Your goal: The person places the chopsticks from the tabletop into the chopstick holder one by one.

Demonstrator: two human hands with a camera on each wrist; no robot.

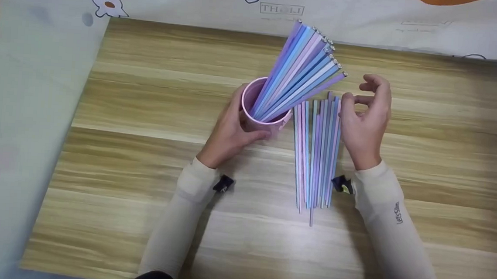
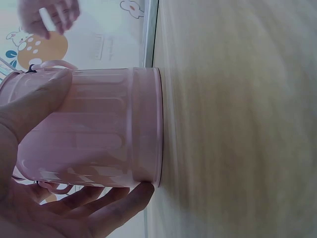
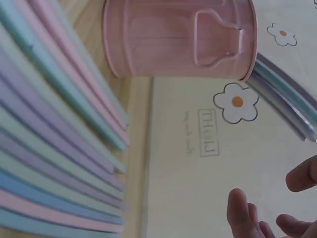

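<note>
Cream sleeves, dark lettering on the right one, black wrist attachments

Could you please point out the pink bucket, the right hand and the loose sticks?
Pink bucket [image 2: 96, 129], left wrist view: ribbed side wall.
Right hand [image 1: 367, 123], head view: middle of the hand.
Loose sticks [image 1: 315, 166], head view: purple stick's shaft.

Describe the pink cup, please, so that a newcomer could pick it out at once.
At the wood-grained table, find the left hand. It grips the pink cup, left of the pastel sticks lying in a row. Unlike them, the cup is an open-topped container, with a leaning bundle of sticks inside.
</note>
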